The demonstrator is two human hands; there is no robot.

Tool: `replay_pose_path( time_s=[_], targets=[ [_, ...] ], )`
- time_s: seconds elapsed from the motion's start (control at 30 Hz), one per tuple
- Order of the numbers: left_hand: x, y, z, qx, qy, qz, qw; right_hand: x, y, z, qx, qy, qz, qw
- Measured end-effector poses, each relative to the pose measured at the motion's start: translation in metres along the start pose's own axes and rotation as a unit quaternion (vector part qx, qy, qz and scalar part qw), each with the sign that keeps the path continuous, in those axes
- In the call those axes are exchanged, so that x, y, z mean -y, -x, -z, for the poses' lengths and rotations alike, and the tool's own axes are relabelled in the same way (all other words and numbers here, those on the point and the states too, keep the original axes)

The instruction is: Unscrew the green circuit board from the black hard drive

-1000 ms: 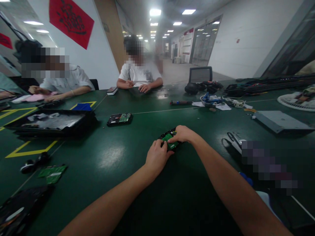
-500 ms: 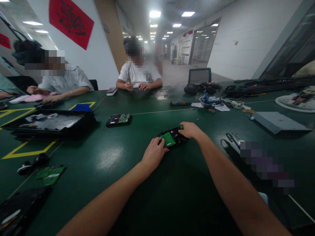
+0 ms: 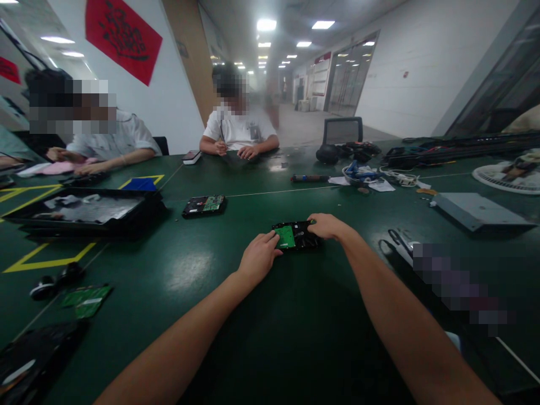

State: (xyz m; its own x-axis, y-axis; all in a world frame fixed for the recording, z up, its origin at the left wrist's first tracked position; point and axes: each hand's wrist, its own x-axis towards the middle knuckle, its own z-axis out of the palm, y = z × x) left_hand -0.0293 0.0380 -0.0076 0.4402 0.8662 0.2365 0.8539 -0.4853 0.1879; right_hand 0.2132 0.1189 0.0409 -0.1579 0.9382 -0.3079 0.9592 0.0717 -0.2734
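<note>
A black hard drive (image 3: 305, 235) with a green circuit board on its left part lies on the dark green table, circuit side up. My left hand (image 3: 260, 253) grips its left end, fingertips over the edge and thumb along the near side. At the far right corner, my right hand (image 3: 327, 226) is closed on the drive, its fingers curled around the edge. A second hard drive (image 3: 204, 206), also with a green board, rests farther off to the left, apart from both hands.
At left stand a black tray (image 3: 97, 211), loose green circuit boards (image 3: 89, 300) and a black device (image 3: 37, 357). A grey metal box (image 3: 481, 211) and a cable pile (image 3: 363, 171) lie to the right. Two people (image 3: 240, 132) sit across the table.
The hard drive has turned slightly clockwise and now lies nearly square to me. My left hand has shifted a little left and up with it; my right hand keeps its corner.
</note>
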Motion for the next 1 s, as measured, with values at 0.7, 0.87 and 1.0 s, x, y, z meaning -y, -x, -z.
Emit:
replay_pose_path(
  time_s=[0.7, 0.87, 1.0],
  targets=[
    [-0.031, -0.019, 0.016, 0.012, 0.011, 0.128, 0.992, 0.011, 0.022, 0.01, 0.168, -0.024, 0.035, 0.985],
    [-0.036, -0.035, 0.02, 0.046, 0.004, 0.162, 0.986, 0.014, 0.027, 0.012, 0.195, -0.015, 0.039, 0.98],
    [-0.031, -0.042, 0.016, 0.048, 0.009, 0.143, 0.988, 0.018, 0.03, 0.012, 0.214, -0.026, 0.042, 0.976]
  ],
)
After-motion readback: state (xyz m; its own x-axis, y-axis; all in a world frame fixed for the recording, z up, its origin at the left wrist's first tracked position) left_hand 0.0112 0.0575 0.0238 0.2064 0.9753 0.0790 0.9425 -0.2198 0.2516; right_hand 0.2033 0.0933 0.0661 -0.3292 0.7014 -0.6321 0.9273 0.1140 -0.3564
